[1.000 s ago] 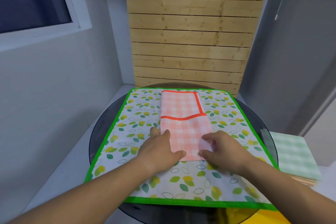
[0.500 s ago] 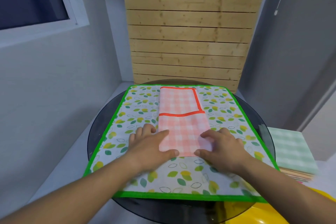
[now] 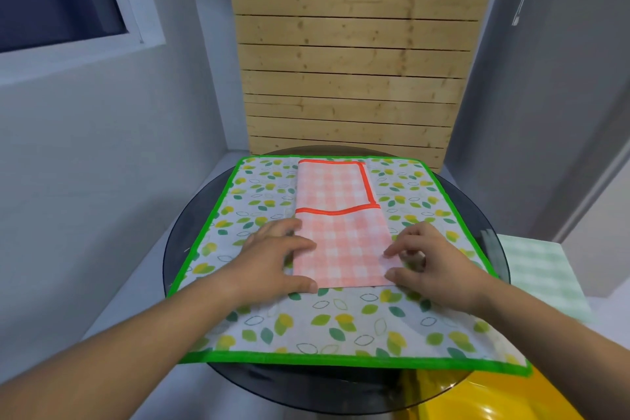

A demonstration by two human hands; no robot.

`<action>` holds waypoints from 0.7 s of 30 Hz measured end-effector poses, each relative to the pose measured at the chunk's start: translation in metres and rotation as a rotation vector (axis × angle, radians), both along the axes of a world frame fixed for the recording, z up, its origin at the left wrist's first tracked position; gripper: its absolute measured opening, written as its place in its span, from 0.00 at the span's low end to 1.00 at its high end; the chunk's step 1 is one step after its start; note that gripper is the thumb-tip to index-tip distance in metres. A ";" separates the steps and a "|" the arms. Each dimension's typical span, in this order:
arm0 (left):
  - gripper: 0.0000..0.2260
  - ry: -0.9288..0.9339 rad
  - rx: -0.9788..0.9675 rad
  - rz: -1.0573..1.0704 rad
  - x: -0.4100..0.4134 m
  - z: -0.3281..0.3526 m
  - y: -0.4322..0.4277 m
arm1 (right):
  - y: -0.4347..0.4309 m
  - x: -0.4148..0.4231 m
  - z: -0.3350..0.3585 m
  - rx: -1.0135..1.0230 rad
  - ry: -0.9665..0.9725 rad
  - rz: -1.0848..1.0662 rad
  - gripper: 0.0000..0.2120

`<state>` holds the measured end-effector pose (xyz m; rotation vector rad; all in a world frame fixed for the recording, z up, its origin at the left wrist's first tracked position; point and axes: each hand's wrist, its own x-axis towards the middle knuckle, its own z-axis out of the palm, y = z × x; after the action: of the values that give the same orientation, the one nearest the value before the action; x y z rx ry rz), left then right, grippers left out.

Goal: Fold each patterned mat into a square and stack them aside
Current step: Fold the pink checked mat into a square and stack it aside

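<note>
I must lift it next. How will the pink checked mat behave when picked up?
The pink checked mat is probably floppy: its orange-trimmed fold edge runs wavy. Likely light, since it lies thin and flat on the leaf-print mat. It may unfold unless pinched.

I see a pink-and-white checked mat [image 3: 341, 249] with an orange-red border, lying on a white mat [image 3: 341, 320] printed with green and yellow leaves and edged in bright green. The round counter [image 3: 191, 232] is dark smoked glass. At right I see a pale green checked mat [image 3: 542, 269]; behind, light wooden slats [image 3: 351, 61].
</note>
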<state>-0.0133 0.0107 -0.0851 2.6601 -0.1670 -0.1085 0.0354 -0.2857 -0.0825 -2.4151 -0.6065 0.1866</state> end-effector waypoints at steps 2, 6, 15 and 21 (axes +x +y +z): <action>0.34 0.014 -0.028 -0.036 -0.004 -0.004 -0.001 | 0.003 -0.001 0.001 0.032 -0.086 0.032 0.09; 0.33 0.031 -0.036 -0.044 -0.006 -0.010 -0.002 | 0.008 -0.001 -0.002 -0.028 -0.111 0.116 0.13; 0.29 0.040 -0.106 -0.034 -0.003 -0.009 -0.001 | 0.007 -0.003 -0.007 -0.220 -0.512 0.292 0.15; 0.45 0.096 -0.098 -0.042 -0.010 0.003 -0.002 | 0.007 -0.010 -0.004 -0.160 -0.580 0.270 0.16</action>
<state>-0.0237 0.0088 -0.0817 2.5486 -0.1915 -0.2352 0.0255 -0.2783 -0.0869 -2.5313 -1.2176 -0.3844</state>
